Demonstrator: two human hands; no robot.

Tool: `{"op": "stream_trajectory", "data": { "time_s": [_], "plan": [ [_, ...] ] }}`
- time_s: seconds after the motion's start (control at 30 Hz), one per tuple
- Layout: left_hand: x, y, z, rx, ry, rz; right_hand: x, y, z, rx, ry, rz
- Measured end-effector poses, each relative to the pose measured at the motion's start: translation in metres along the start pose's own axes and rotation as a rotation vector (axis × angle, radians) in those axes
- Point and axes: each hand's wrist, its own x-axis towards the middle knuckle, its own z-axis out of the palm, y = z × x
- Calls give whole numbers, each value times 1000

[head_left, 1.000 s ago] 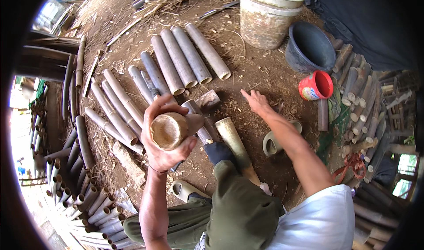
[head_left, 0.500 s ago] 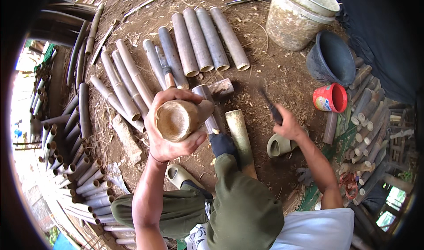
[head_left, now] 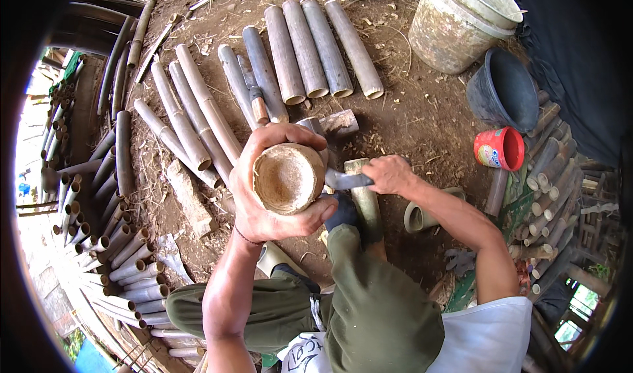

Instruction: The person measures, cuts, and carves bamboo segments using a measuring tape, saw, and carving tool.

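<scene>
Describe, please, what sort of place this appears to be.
Probably a bamboo workshop: grey-brown bamboo tubes lie in rows on brown dirt ground, the left hand grips a pale hollow bamboo piece, and the right hand holds a narrow grey tool.

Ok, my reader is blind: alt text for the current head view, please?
A person's left hand grips a bamboo tube, hollow end toward the camera, while the right hand holds a dark blade-like tool near it. More bamboo pieces lie on the dirt ground.

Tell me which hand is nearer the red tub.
Right. The right hand, holding a tool, is left of the red tub and slightly lower in the picture; the left hand, gripping a tube, is much farther left.
</scene>
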Motion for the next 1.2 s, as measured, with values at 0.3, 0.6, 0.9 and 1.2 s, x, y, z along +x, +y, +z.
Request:
{"op": "stream_trajectory", "data": {
  "time_s": [0.3,0.6,0.9,1.2],
  "plan": [
    [-4,-6,0,-91,40,6,-12,-24,-21,1906,368,371],
    [-4,-6,7,-54,66,-41,18,-72,-4,2135,358,650],
    [2,-7,17,-43,59,-7,-10,-123,6,2303,301,736],
    [15,5,33,154,77,37,-65,43,64,312,480,1131]
  ]
}}
